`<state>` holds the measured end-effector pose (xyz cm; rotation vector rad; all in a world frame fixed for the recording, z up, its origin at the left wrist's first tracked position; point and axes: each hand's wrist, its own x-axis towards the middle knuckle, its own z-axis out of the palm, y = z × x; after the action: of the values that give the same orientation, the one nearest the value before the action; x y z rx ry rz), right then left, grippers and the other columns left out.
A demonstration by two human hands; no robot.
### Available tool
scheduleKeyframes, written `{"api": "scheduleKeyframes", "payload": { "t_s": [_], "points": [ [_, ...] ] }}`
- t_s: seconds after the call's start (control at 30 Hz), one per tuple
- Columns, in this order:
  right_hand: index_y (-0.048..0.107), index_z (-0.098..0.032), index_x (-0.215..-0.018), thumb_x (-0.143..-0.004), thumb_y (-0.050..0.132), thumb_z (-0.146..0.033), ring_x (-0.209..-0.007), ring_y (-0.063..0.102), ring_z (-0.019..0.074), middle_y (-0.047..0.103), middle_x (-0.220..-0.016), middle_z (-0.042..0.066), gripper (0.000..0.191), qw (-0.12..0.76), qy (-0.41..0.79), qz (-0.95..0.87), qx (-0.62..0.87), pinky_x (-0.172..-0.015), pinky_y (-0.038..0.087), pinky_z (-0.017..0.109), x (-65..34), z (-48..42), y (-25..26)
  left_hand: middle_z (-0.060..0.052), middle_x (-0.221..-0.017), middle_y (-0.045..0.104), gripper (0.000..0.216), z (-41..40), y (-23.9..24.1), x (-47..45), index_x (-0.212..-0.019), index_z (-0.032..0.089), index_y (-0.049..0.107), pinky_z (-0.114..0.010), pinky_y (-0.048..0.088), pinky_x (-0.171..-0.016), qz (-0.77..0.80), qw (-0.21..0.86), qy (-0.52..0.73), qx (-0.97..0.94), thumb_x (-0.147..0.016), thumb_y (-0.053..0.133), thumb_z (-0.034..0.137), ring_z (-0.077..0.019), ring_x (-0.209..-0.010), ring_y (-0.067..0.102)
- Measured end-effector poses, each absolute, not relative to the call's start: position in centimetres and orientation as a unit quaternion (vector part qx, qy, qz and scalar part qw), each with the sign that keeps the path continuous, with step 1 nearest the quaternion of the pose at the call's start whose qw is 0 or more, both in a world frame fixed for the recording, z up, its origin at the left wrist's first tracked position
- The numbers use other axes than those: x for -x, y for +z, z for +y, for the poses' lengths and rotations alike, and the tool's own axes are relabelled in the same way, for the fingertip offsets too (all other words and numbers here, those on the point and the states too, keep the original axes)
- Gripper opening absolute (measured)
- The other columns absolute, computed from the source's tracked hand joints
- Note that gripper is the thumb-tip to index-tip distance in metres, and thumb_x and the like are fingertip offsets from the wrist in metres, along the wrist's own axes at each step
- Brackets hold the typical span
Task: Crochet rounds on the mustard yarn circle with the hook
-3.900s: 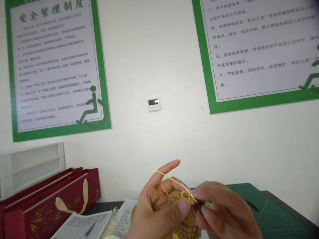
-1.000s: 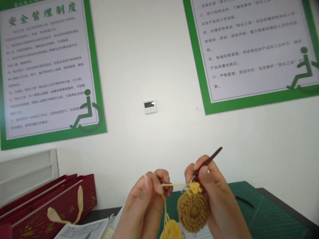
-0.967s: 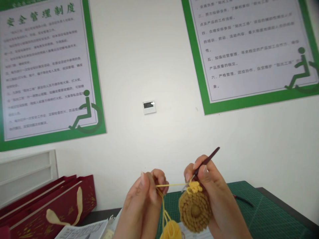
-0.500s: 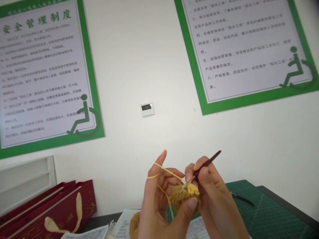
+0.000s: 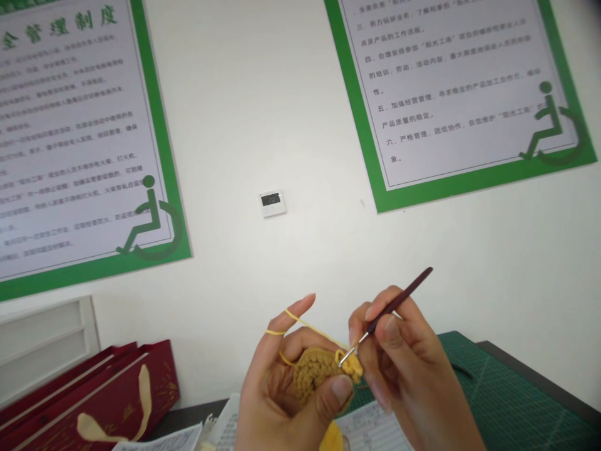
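Observation:
My left hand [image 5: 291, 382] pinches a round piece of crochet work [image 5: 315, 371], mostly tan-brown with a yellow edge [image 5: 351, 366] on its right side. Yellow yarn [image 5: 312, 327] wraps the raised index finger of that hand and runs down to the work. In my right hand [image 5: 404, 351] is a crochet hook [image 5: 399, 300] with a dark purple handle, held like a pen. Its silver tip is at the yellow stitches, where a yellow loop shows. Below my left thumb, a patch of yellow yarn [image 5: 332, 436] is partly hidden.
A green cutting mat [image 5: 511, 407] lies at the right, with a dark curved tool handle [image 5: 462, 371] on it. Printed papers [image 5: 375, 426] lie under my hands. Dark red gift bags [image 5: 126, 401] stand at the left. Behind are a wall thermostat [image 5: 272, 204] and two green-framed posters [image 5: 378, 197].
My left hand has shifted left and turned the crochet work, so its tan face shows more. The hook has moved slightly up and right, with more silver shaft visible. The camera view shifted slightly.

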<state>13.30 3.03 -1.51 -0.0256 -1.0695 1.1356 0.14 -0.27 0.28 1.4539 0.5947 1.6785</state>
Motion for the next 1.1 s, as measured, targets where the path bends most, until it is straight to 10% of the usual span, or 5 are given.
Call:
{"api": "scheduleKeyframes", "payload": {
  "t_s": [1.1],
  "points": [
    [0.071, -0.033, -0.104, -0.103, 0.064, -0.031, -0.051, 0.066, 0.0131, 0.079, -0.087, 0.004, 0.007, 0.799, 0.238, -0.553, -0.005, -0.046, 0.043, 0.026, -12.9, 1.7, -2.5, -0.002, -0.087, 0.072, 0.057, -0.8, -0.2, 0.4, -0.140, 0.031, 0.058, -0.026, 0.047, -0.059, 0.266, 0.409, 0.635, -0.599, -0.088, 0.080, 0.030, -0.0153, -0.065, 0.062]
  ]
}}
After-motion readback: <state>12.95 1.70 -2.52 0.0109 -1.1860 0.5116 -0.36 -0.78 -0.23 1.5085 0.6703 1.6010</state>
